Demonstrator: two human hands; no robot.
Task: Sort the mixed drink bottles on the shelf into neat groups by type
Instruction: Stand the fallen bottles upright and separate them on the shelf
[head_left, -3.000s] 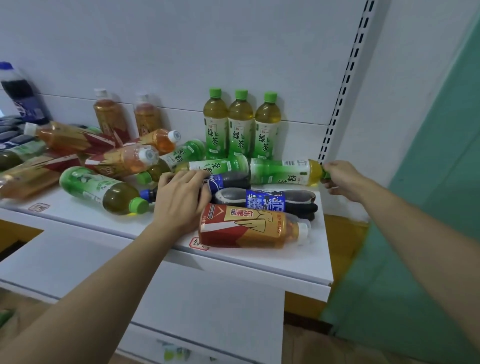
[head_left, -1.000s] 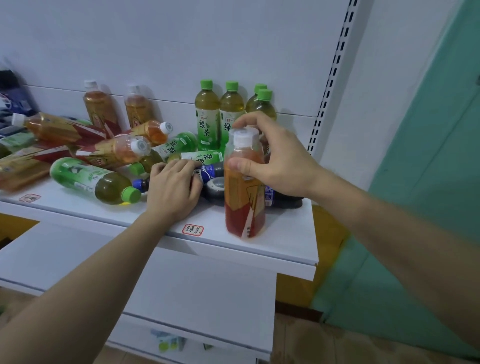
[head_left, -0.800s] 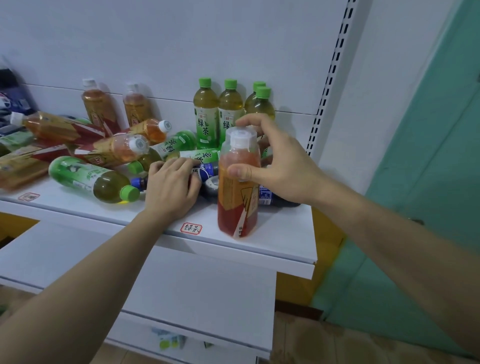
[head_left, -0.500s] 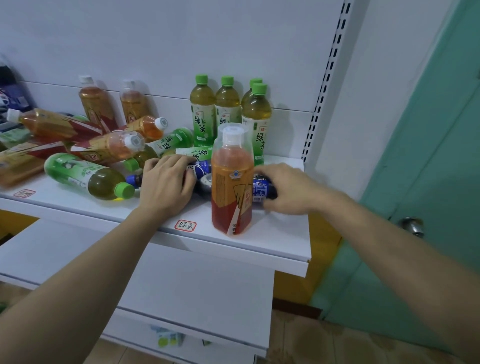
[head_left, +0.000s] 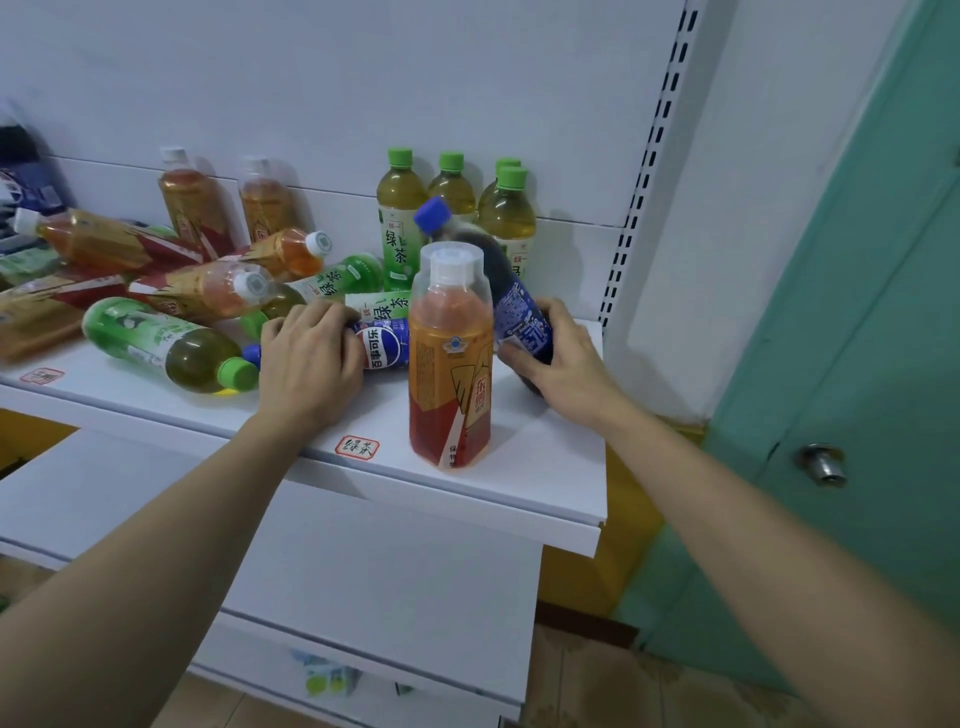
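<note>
Right hand (head_left: 563, 364) grips a tilted cola bottle (head_left: 511, 306) near the shelf's (head_left: 550, 467) right edge; left hand (head_left: 311, 358), fingers curled, clasps a lying Pepsi bottle (head_left: 382, 345). Next, likely: stand both colas together.

Green door (head_left: 857, 322) with metal knob (head_left: 823, 464), tiled floor (head_left: 623, 686).

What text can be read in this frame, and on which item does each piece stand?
"百事可乐": blue label of the lying cola bottle under the left hand.
"绿茶": label of the upright green tea bottle, and of the lying green tea bottle.
"绿茶", handwritten: red-framed shelf tag.
Orange tea bottle in front: red vertical characters, blurred.
Tilted cola bottle in the right hand: print too small.
</note>
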